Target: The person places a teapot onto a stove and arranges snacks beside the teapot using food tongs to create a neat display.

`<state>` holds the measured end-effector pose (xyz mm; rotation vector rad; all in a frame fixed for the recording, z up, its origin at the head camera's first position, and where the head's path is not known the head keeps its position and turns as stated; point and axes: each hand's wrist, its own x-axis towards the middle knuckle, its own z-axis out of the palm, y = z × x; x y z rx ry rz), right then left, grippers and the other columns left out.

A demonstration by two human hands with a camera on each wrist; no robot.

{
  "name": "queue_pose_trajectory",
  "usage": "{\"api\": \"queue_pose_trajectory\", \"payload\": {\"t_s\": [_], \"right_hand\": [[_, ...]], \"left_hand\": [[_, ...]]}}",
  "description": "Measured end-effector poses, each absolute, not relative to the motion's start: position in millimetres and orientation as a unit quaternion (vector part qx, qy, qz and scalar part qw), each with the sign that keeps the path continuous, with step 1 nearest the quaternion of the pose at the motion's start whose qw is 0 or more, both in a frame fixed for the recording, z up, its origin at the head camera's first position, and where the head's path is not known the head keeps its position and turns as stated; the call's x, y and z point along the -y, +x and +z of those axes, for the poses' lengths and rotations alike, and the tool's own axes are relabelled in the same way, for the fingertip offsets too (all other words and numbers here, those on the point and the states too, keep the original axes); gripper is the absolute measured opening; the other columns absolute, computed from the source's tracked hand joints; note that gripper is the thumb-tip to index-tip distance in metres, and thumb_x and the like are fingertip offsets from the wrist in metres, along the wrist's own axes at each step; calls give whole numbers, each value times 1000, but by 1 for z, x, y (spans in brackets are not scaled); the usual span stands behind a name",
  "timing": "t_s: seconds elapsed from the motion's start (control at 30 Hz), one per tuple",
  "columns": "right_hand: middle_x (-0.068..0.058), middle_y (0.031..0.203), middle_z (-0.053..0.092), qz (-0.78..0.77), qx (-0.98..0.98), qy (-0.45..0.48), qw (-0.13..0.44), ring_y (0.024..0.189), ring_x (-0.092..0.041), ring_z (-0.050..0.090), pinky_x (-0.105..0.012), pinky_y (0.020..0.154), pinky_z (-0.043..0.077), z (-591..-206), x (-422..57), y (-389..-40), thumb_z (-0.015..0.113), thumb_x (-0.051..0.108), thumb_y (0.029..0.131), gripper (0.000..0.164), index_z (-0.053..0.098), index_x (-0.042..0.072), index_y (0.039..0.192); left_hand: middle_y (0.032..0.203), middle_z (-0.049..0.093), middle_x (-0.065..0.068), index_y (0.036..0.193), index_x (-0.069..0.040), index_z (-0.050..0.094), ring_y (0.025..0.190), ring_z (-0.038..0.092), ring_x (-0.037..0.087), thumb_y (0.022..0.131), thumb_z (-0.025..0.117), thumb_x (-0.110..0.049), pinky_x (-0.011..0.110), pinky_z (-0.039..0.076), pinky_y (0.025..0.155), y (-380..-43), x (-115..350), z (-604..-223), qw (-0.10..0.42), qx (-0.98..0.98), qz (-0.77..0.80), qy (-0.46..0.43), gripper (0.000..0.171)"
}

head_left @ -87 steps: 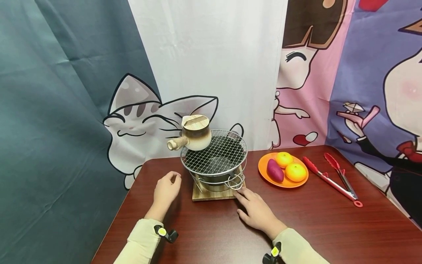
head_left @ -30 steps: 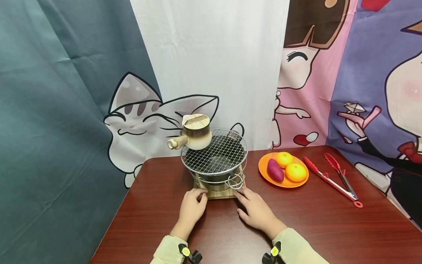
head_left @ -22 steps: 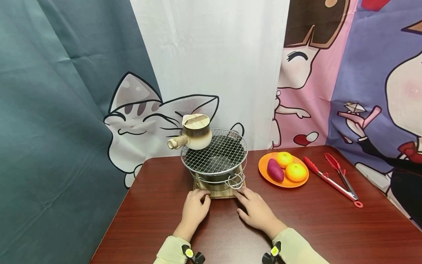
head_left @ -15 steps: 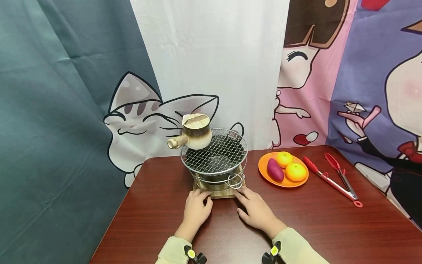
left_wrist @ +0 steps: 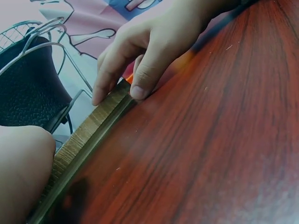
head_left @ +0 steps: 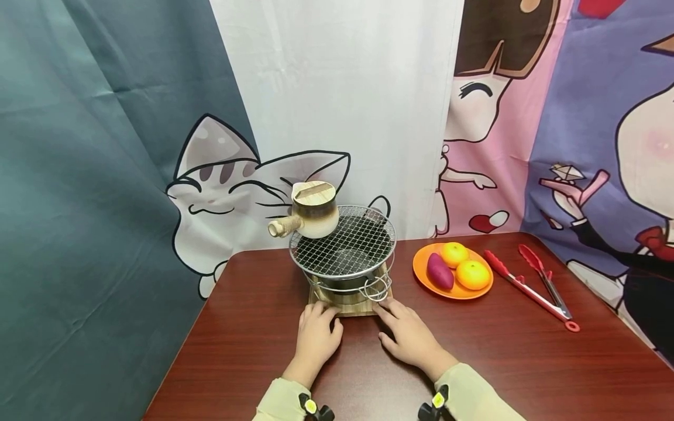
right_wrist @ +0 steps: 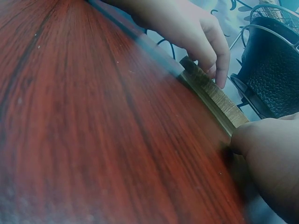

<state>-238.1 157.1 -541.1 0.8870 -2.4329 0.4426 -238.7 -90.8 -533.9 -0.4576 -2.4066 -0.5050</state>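
A square wooden board (head_left: 358,309) lies on the table under a round black stove (left_wrist: 28,88). My left hand (head_left: 316,336) has its fingertips on the front left part of the board, with the thumb by its front edge. At the front right corner my right hand (head_left: 413,339) rests its fingers on the board, its thumb apart from them and low by the edge. A round wire grill (head_left: 358,248) tops the stove, and wire loops (head_left: 376,289) hang at its front. On the grill's back left stands a cream and brown side-handled teapot (head_left: 316,225) with a wooden lid.
To the right, an orange plate (head_left: 421,279) bears two orange citrus fruits (head_left: 472,275) and a purple sweet potato (head_left: 439,271). Red-tipped tongs (head_left: 532,292) lie spread farther right. A printed curtain (head_left: 358,88) hangs close behind the dark red table (head_left: 237,362).
My left hand has come from the table left of the stove to the board's front edge, then crept slightly right. My right hand and the stove have stayed in place.
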Motion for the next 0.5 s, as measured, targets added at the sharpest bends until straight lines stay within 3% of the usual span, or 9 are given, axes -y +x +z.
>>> {"api": "queue_pose_trajectory", "payload": {"t_s": [0.5], "right_hand": [[-12,135,58,169,895,327,251,123,-31,57,-53,97,49,-540,-158,-239,77,28,81,60,63,7,136]], "left_hand": [[104,62,8,104,-13,77,101,55,33,78,69,-16,50,46,91,-237,94,-542,330,905,-180,-200,27]]}}
